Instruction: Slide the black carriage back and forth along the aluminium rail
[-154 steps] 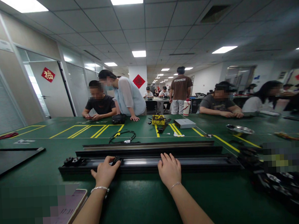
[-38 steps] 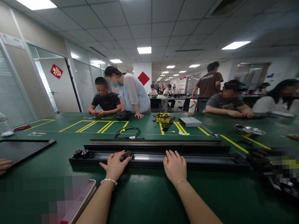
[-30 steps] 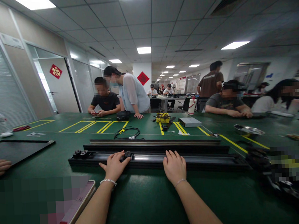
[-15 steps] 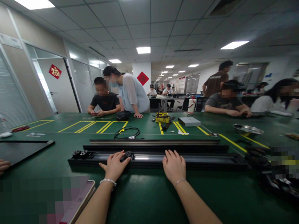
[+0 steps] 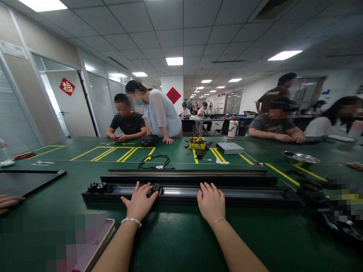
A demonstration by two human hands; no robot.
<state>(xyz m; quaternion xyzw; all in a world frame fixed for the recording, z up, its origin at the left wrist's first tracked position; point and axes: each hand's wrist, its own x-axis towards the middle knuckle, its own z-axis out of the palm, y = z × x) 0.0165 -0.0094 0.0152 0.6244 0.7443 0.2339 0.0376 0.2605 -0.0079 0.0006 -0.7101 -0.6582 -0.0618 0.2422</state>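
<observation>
A long black rail-like channel [image 5: 178, 199] with a shiny inner strip lies across the green table in front of me. My left hand [image 5: 140, 201] rests on it with fingers spread, beside a small black block [image 5: 156, 189] set in the channel. Farther right, my right hand [image 5: 211, 199] lies over the same channel, fingers stretched out. Small black fittings [image 5: 96, 186] sit at its left end. Right behind it runs a second black strip [image 5: 186, 174]. The undersides of both hands are hidden.
A phone [image 5: 93, 248] lies at the near left. A co-worker's hand [image 5: 4, 204] touches a black framed panel [image 5: 25, 182]. Beyond are a black cable [image 5: 154, 159], a yellow device [image 5: 197, 142], a grey box [image 5: 230, 147] and a metal bowl [image 5: 301, 157]. Dark parts [image 5: 347, 220] lie right.
My hands have hardly moved on the channel. The co-worker's hand at the left edge has slid right along the panel. A standing person at the back has moved right.
</observation>
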